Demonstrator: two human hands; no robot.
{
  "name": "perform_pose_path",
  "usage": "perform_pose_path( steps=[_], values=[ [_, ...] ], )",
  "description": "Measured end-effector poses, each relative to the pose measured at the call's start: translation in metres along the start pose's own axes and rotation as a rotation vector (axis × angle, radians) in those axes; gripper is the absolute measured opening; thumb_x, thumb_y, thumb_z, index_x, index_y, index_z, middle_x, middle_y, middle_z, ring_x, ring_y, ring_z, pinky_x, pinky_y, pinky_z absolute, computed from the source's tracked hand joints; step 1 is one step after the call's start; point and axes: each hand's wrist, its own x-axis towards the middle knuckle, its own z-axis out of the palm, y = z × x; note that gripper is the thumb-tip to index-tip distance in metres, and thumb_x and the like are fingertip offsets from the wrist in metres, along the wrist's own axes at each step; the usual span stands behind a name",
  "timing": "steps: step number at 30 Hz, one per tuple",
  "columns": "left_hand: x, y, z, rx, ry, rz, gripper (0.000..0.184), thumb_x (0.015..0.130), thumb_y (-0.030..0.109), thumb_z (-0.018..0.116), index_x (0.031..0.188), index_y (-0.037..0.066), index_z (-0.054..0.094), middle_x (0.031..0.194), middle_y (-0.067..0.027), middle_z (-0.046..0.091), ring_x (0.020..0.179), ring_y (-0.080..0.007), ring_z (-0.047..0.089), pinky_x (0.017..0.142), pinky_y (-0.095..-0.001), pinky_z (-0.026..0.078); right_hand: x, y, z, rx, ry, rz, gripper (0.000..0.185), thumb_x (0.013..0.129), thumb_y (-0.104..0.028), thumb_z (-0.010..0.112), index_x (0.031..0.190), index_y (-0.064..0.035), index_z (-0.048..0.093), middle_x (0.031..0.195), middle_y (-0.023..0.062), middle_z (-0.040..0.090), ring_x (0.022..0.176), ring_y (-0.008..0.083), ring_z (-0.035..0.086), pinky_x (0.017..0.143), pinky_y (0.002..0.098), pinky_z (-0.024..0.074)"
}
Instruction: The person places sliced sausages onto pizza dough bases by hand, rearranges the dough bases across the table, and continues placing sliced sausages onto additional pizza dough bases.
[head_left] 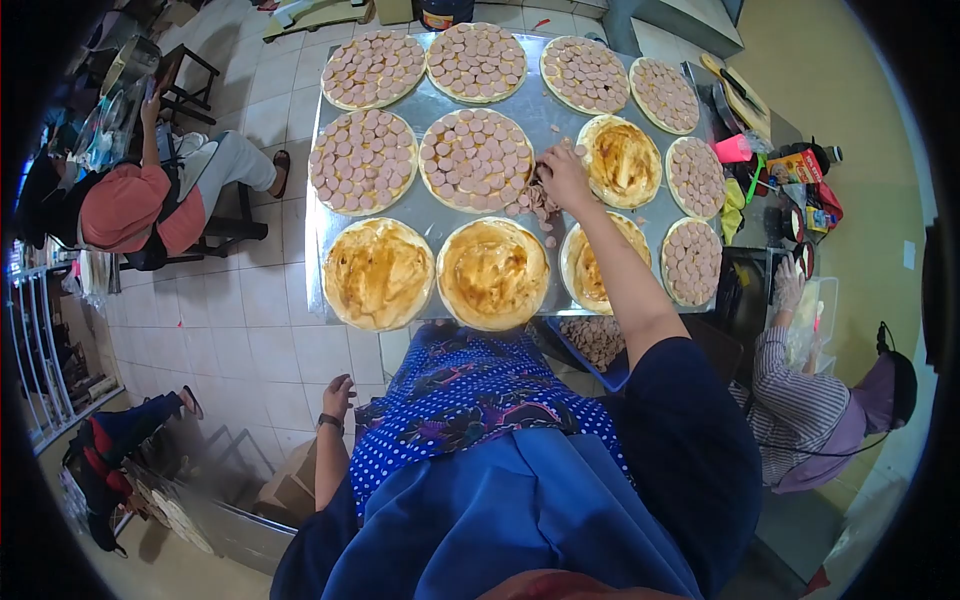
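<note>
My right hand (563, 178) reaches over the metal table, its fingers curled down around sausage slices at a loose pile of sausage slices (535, 203). What lies under the fingers is partly hidden. To its right is a pizza base (622, 162) with only brown sauce on it; to its left, a pizza covered with sausage slices (476, 160). My forearm crosses another sauced base (590, 265). Two more sauced bases, one left (378, 274) and one centre (494, 273), lie along the near edge. Down by my side, my left hand (338, 398) is empty, with loosely bent fingers apart.
Several sausage-topped pizzas (477, 62) line the far and right sides of the metal table (430, 228). Below its near edge is a blue tub of slices (595, 342). A co-worker's gloved hand (789, 285) is at right; a seated person (140, 205) is at left.
</note>
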Motion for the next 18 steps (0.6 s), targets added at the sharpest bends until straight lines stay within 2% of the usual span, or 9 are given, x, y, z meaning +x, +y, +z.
perform_pose_path(
  steps=[5, 8, 11, 13, 14, 16, 17, 18],
  values=[
    [-0.004, 0.001, 0.005, 0.027, 0.0, -0.006, 0.037, 0.088, 0.024, 0.056, 0.118, 0.003, 0.056, 0.099, -0.0086, 0.063, 0.078, -0.0168, 0.062, 0.058, -0.0259, 0.049, -0.028, -0.023, -0.015, -0.131, -0.157, 0.064, 0.012, 0.079, -0.013, 0.057, 0.087, -0.0057, 0.063, 0.091, 0.0089, 0.057, 0.094, 0.0277, 0.052, 0.083, 0.0395, 0.0415],
    [0.0, -0.006, 0.007, 0.014, 0.001, 0.041, 0.038, 0.087, 0.022, 0.056, 0.116, -0.002, 0.056, 0.097, -0.0112, 0.063, 0.077, -0.0183, 0.063, 0.063, -0.0263, 0.049, -0.036, -0.036, -0.02, -0.128, -0.191, 0.137, 0.013, 0.077, -0.017, 0.061, 0.085, -0.007, 0.063, 0.089, 0.0081, 0.058, 0.093, 0.027, 0.052, 0.083, 0.0392, 0.0402],
    [0.008, -0.012, 0.007, 0.005, -0.013, -0.012, 0.038, 0.087, 0.024, 0.056, 0.117, 0.0, 0.056, 0.098, -0.0102, 0.063, 0.077, -0.0183, 0.063, 0.061, -0.0264, 0.049, -0.036, -0.033, -0.017, -0.093, -0.234, 0.229, 0.017, 0.074, -0.021, 0.066, 0.085, -0.0084, 0.064, 0.083, 0.0059, 0.06, 0.091, 0.0254, 0.054, 0.082, 0.0387, 0.0401],
    [0.009, -0.004, 0.008, 0.012, -0.017, -0.02, 0.038, 0.087, 0.025, 0.056, 0.118, 0.002, 0.056, 0.099, -0.0094, 0.064, 0.076, -0.0177, 0.063, 0.059, -0.0263, 0.049, -0.029, -0.029, -0.019, 0.087, -0.325, 0.425, 0.012, 0.073, -0.019, 0.063, 0.081, -0.0101, 0.065, 0.09, 0.0076, 0.061, 0.092, 0.026, 0.055, 0.081, 0.0396, 0.0431],
    [0.01, 0.0, 0.007, 0.017, -0.016, -0.031, 0.038, 0.087, 0.025, 0.056, 0.119, 0.003, 0.056, 0.099, -0.0087, 0.064, 0.076, -0.0171, 0.063, 0.058, -0.0262, 0.049, -0.024, -0.025, -0.021, 0.088, -0.324, 0.424, 0.012, 0.073, -0.019, 0.063, 0.081, -0.0101, 0.065, 0.09, 0.0076, 0.061, 0.092, 0.026, 0.055, 0.081, 0.0396, 0.0431],
    [0.01, 0.01, 0.008, 0.019, 0.002, -0.019, 0.039, 0.087, 0.026, 0.056, 0.119, 0.005, 0.056, 0.1, -0.008, 0.064, 0.075, -0.0162, 0.063, 0.056, -0.0261, 0.048, -0.012, -0.02, -0.036, 0.292, -0.362, 0.564, 0.012, 0.07, -0.017, 0.065, 0.08, -0.0114, 0.066, 0.088, 0.0066, 0.061, 0.089, 0.0262, 0.056, 0.078, 0.0408, 0.0442],
    [0.009, 0.015, 0.008, 0.022, 0.016, -0.009, 0.039, 0.087, 0.027, 0.056, 0.12, 0.006, 0.056, 0.1, -0.0073, 0.064, 0.075, -0.0154, 0.062, 0.055, -0.0261, 0.048, -0.009, -0.014, -0.039, 0.294, -0.365, 0.561, 0.012, 0.07, -0.017, 0.065, 0.08, -0.0114, 0.066, 0.088, 0.0066, 0.061, 0.089, 0.0262, 0.056, 0.078, 0.0408, 0.0442],
    [0.005, 0.022, 0.008, 0.026, 0.015, -0.016, 0.038, 0.088, 0.027, 0.056, 0.12, 0.006, 0.056, 0.1, -0.007, 0.064, 0.075, -0.0143, 0.062, 0.054, -0.026, 0.048, -0.005, -0.007, -0.042, 0.11, -0.253, 0.36, 0.012, 0.069, -0.013, 0.064, 0.081, -0.0117, 0.066, 0.089, 0.0065, 0.061, 0.09, 0.0259, 0.056, 0.08, 0.0402, 0.0436]
  ],
)
